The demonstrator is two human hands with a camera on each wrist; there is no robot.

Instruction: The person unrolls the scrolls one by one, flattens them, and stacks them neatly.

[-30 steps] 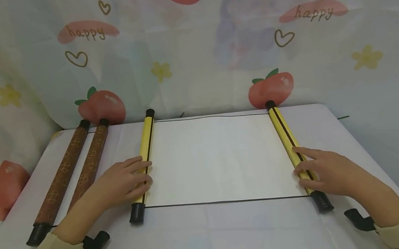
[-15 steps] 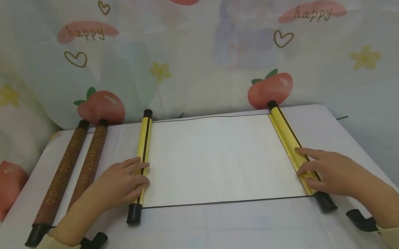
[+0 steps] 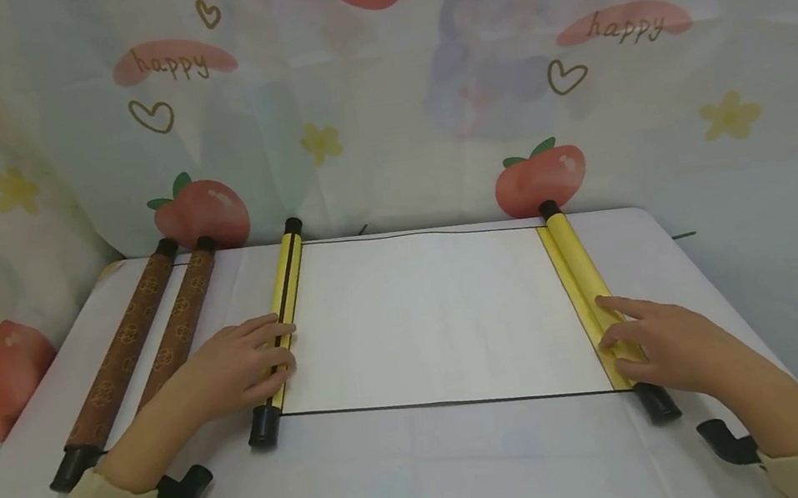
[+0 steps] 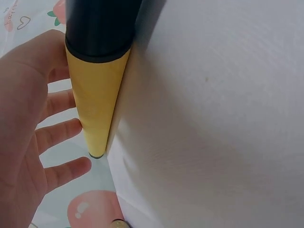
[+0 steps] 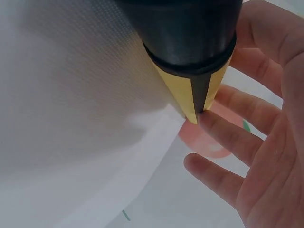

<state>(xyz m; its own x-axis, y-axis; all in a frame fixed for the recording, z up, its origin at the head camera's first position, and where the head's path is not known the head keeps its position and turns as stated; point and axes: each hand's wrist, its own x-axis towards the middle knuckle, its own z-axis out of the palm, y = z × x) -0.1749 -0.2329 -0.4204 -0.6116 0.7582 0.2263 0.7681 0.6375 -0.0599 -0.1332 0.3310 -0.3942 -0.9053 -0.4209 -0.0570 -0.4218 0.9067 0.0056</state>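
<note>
A hanging scroll lies unrolled on the table, its blank white paper (image 3: 431, 320) stretched between two yellow rollers with black end caps. On the left roller (image 3: 289, 276) rests my left hand (image 3: 229, 368), fingers laid across it. My right hand (image 3: 672, 343) touches the right roller (image 3: 580, 255) with its fingertips, near the front end. In the left wrist view, spread fingers (image 4: 61, 135) lie along the side of the yellow roller (image 4: 97, 95). The right wrist view has similarly spread fingers (image 5: 232, 133) beside the black cap (image 5: 185, 38).
Left of the yellow scroll lie two brown patterned rollers (image 3: 124, 344) with black caps and a pale strip between them. Bent black pieces (image 3: 186, 487) show near both wrists. A white cloth covers the table (image 3: 415, 482); a printed curtain (image 3: 379, 100) stands close behind.
The right roller has rolled rightward under my right hand, baring a yellow border; its black stripe has turned out of the head view. The left roller has shifted slightly left with my left hand.
</note>
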